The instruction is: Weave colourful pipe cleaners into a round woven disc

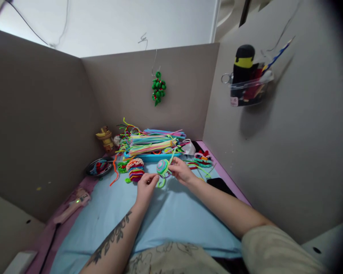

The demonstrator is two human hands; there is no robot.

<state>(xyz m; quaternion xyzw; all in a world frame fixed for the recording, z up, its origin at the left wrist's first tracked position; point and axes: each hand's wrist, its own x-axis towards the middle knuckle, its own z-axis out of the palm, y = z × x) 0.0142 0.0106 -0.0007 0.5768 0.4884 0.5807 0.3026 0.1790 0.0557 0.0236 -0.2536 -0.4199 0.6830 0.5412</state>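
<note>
A round coil of pastel pipe cleaners (pixel 162 166), striped turquoise, pink and green, is held up off the cloth by my right hand (pixel 181 171), whose fingers are closed at its right side. A light green pipe cleaner (pixel 173 155) sticks up from it near those fingers. Below the coil hangs a bent green end (pixel 161 183). My left hand (pixel 147 185) is just to the lower left, its thumb and fingers pinched together; what they grip is too small to tell. Behind the left hand stands a striped pipe cleaner piece (pixel 135 173) with a peach bobbly top.
Bundles of pipe cleaners (pixel 153 142) lie at the back by a blue tray (pixel 148 157). A dark bowl (pixel 99 167) and pink glue gun (pixel 74 205) are left; a black phone-like slab (pixel 221 186) is right. A clear holder (pixel 251 89) hangs on the right wall.
</note>
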